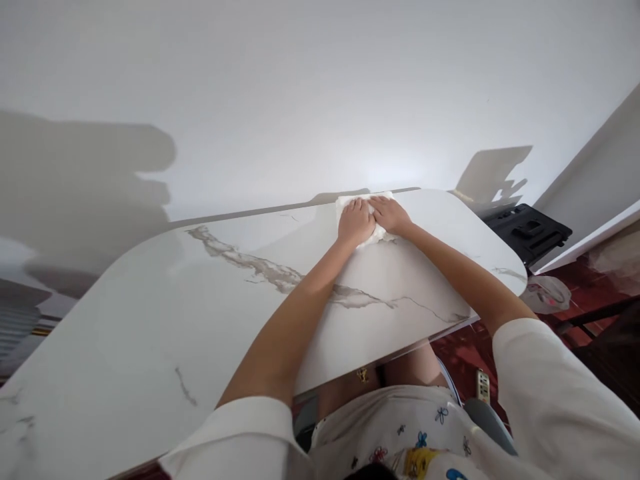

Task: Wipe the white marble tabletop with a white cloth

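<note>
The left hand [356, 222] and right hand [390, 213] cover most of the white crumpled cloth [344, 202]. The white marble-patterned desk [150, 320] is cut off at near left.

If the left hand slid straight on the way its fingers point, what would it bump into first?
The left hand rests on the white cloth; past it comes the table's far edge, then probably the white wall right behind. The gap to the wall is hard to judge.

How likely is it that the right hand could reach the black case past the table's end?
Probably yes, with a stretch: the right hand rests on the white cloth, and nothing stands on the table between it and the black case.
</note>
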`<control>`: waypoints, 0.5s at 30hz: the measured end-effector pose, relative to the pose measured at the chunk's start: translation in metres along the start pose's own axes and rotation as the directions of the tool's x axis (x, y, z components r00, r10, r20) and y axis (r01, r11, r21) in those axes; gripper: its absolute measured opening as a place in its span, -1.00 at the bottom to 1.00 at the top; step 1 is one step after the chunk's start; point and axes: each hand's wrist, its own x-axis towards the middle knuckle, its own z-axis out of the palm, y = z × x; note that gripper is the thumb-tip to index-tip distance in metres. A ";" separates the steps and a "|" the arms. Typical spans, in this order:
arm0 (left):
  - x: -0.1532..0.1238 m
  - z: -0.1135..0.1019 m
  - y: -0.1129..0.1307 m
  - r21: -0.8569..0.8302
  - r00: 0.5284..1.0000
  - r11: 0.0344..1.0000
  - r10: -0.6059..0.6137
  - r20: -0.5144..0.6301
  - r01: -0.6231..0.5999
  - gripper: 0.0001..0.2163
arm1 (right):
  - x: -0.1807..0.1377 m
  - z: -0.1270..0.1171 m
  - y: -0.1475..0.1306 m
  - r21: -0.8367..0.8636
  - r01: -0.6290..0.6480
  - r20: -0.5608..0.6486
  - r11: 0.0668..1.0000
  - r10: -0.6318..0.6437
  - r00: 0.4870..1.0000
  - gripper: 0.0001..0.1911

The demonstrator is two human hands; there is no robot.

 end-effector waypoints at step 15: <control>-0.157 -0.051 0.125 -0.095 0.984 0.992 0.097 0.148 -0.083 -0.46 | -0.214 -0.058 -0.038 -0.037 0.018 0.040 0.999 -0.016 0.999 -0.45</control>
